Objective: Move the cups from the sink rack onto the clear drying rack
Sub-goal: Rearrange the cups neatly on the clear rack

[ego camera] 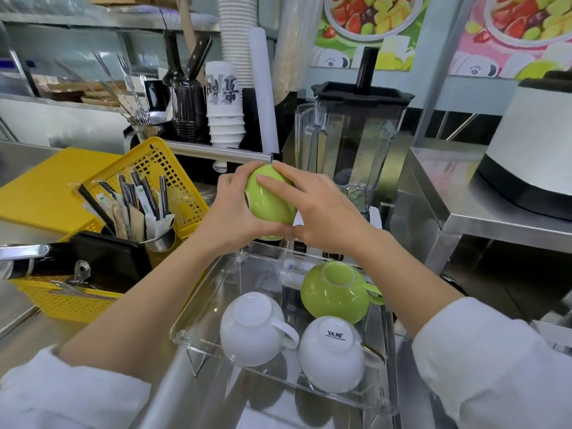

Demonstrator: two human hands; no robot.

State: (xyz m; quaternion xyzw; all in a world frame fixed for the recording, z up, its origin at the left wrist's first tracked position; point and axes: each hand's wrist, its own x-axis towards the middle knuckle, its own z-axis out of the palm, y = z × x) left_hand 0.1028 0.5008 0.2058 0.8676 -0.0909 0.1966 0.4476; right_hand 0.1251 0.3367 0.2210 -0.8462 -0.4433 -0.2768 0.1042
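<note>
A green cup (pixel 270 202) is held upside down above the far end of the clear drying rack (pixel 198 308). My left hand (pixel 230 216) grips its left side and my right hand (pixel 322 209) covers its right side and top. On the rack stand three cups, all upside down: a second green cup (pixel 335 294) at the right middle, a white cup (pixel 253 329) at the near left, and a white cup (pixel 332 354) marked with a logo at the near right. The sink rack is not visible.
A yellow basket (pixel 161 168) with cutlery and a metal tin stands left of the rack. A blender jug (pixel 349 144) rises just behind my hands. A steel shelf (pixel 483 212) with a white appliance (pixel 535 144) is at the right. Stacked paper cups (pixel 224 106) stand at the back.
</note>
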